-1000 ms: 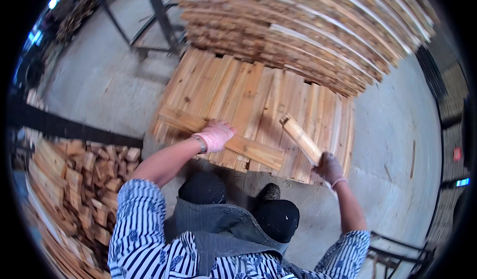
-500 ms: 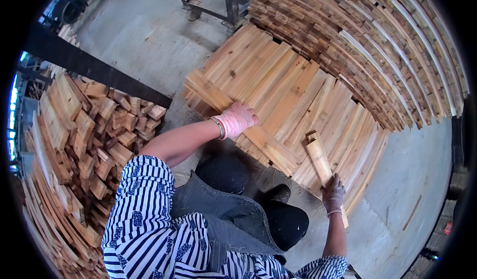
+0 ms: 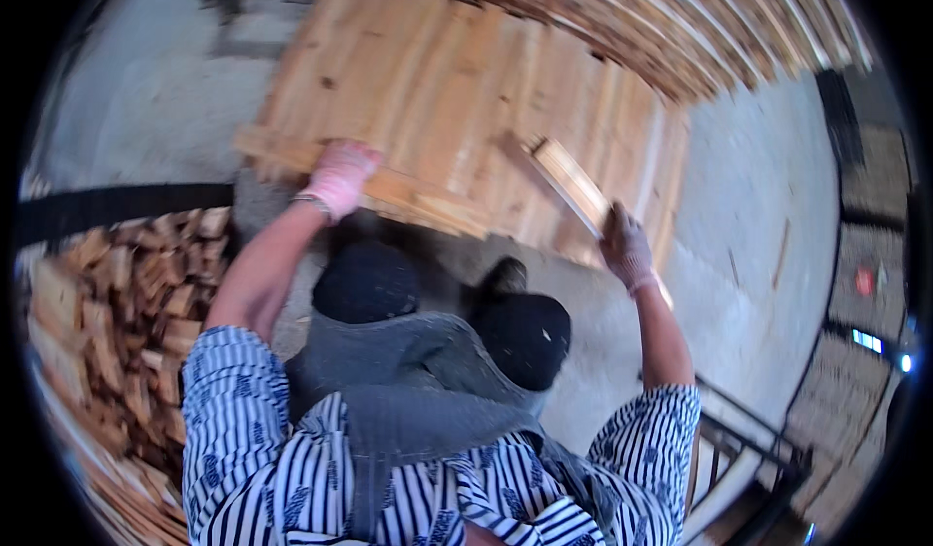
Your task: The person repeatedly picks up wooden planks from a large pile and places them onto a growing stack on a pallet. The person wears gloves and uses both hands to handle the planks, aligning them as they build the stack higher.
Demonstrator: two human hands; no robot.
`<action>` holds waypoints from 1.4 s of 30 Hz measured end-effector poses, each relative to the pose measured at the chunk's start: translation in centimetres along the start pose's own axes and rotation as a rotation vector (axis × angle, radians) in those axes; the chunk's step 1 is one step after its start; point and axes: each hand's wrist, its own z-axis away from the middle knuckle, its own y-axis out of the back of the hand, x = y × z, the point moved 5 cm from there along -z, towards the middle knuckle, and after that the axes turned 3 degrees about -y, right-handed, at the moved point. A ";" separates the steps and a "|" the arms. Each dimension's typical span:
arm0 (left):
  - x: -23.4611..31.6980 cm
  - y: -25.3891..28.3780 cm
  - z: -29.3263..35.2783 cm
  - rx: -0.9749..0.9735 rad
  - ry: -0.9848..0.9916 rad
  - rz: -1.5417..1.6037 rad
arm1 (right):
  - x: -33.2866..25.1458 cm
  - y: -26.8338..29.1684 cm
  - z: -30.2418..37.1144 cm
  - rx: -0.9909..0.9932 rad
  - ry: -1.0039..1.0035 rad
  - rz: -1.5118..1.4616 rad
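A layer of pale wooden boards [image 3: 437, 80] lies side by side in front of me, low over the floor. Along its near edge, across the board ends, runs a long wooden board [image 3: 428, 204]. My left hand [image 3: 342, 179], in a pinkish knit glove, is closed around this board left of its middle. My right hand [image 3: 627, 250], gloved too, grips a bundle of narrow wooden strips [image 3: 573, 182] near their lower end. The strips slant up and left over the right part of the layer; motion blur hides whether they touch it, and their exact count.
A tall stack of wood [image 3: 671, 26] stands behind the layer. At my left is a heap of short wood pieces [image 3: 126, 323] beside a dark beam [image 3: 126, 206]. My dark-clad knees [image 3: 364, 284] are close to the near edge. Bundled stacks [image 3: 865, 264] stand far right.
The view has turned, and the layer appears higher and further left. The long board now lies along the near edge instead of slanting across the layer. Both hands keep their holds.
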 end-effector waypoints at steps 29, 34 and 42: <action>-0.6 -2.5 -1.2 -0.041 0.468 0.464 | -5.0 -5.2 -0.4 -0.410 0.215 0.459; 3.8 9.6 3.3 0.102 0.137 0.219 | -4.0 1.0 -7.8 -0.200 0.137 0.338; 2.7 16.6 17.2 0.856 0.612 0.718 | -50.0 27.7 4.2 0.012 1.072 -1.067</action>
